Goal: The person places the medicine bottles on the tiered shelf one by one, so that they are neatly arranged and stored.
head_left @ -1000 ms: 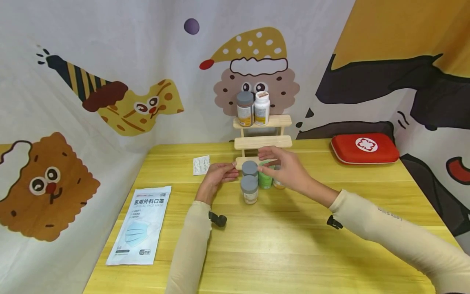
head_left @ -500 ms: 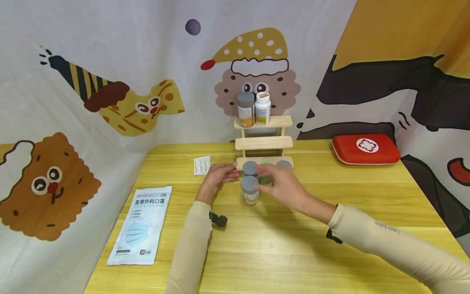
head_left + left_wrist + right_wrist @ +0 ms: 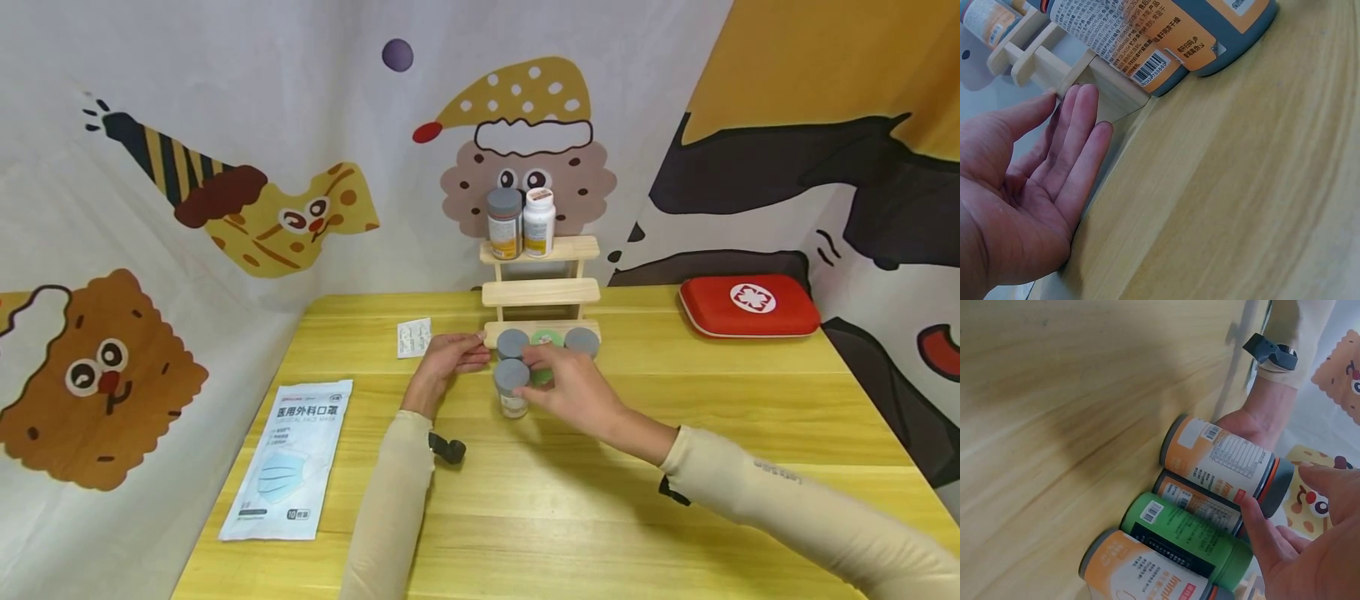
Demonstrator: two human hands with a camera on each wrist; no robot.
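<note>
In the head view, a three-tier wooden display rack stands at the back of the table. My left hand pinches the left end of its lowest shelf, thumb and fingertips at the wood in the left wrist view. Before the rack stand a grey-lidded bottle, a green bottle and another grey-lidded bottle in a row. One more orange-and-white bottle with a grey lid stands in front of the left one. My right hand pinches this front bottle at its lid, thumb and finger on opposite sides.
A grey-lidded bottle and a white bottle stand on the top shelf. A red first-aid case lies at the back right. At the left are a face mask packet and a small blister pack.
My right hand has come down from above the green and right bottles to the front bottle's lid, moving left and nearer. My left hand stays at the rack's lowest shelf.
</note>
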